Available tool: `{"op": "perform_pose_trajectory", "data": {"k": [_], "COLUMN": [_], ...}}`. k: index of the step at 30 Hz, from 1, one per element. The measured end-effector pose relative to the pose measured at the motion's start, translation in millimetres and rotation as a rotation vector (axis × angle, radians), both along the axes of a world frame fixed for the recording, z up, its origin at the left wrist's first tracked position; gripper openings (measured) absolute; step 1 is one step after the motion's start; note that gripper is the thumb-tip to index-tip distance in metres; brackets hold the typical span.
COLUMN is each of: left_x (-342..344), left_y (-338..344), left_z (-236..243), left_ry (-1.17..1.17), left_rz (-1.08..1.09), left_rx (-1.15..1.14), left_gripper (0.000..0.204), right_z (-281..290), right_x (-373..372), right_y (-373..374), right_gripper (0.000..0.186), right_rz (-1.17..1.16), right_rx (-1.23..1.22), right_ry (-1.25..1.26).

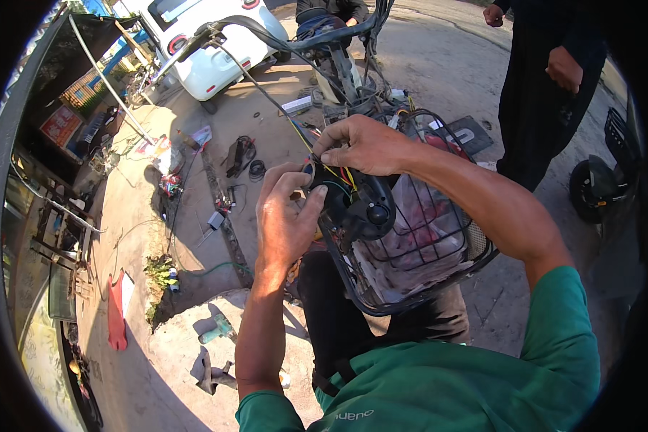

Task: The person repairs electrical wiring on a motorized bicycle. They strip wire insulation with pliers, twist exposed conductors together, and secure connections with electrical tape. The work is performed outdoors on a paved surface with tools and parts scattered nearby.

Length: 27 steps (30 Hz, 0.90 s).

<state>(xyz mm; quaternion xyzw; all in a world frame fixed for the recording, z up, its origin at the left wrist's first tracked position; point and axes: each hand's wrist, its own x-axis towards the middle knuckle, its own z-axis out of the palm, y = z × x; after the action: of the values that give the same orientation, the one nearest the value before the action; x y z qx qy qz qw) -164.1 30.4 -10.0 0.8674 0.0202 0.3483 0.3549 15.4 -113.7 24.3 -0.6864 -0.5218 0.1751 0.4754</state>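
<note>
My right hand (367,147) reaches across from the right, its thumb and fingertips pinched on the thin coloured wires (347,175). Close below it, my left hand (286,210) curls its thumb and fingers together at the same bundle; what lies between these fingertips is mostly hidden. Yellow, red and green strands run from the fingers into a black plastic housing (367,212) with a round knob-like part. This housing sits at the rim of a black wire basket (410,248), which holds crumpled translucent plastic with some red in it. Both hands are nearly touching.
Beyond the basket stand a partly stripped scooter's handlebars (324,37) with hanging cables. A person in dark clothes (540,93) stands at the right; another sits behind the handlebars. A white car (219,54) is at the far left. A green power tool (216,329) lies on the ground.
</note>
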Motion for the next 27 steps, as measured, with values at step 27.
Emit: {"op": "perform_pose_trajectory", "data": {"k": [27], "left_x": [19.4], "left_y": [15.8], "left_z": [13.9], "left_ry": [0.127], "left_rz": [-0.164], "left_rx": [-0.702], "left_gripper": [0.029], "right_z": [-1.9], "right_x": [-9.7], "right_y": [-8.5], "right_gripper": [0.034], "right_rz": [-0.012], "right_rx": [0.084], "right_ry": [-0.036]}}
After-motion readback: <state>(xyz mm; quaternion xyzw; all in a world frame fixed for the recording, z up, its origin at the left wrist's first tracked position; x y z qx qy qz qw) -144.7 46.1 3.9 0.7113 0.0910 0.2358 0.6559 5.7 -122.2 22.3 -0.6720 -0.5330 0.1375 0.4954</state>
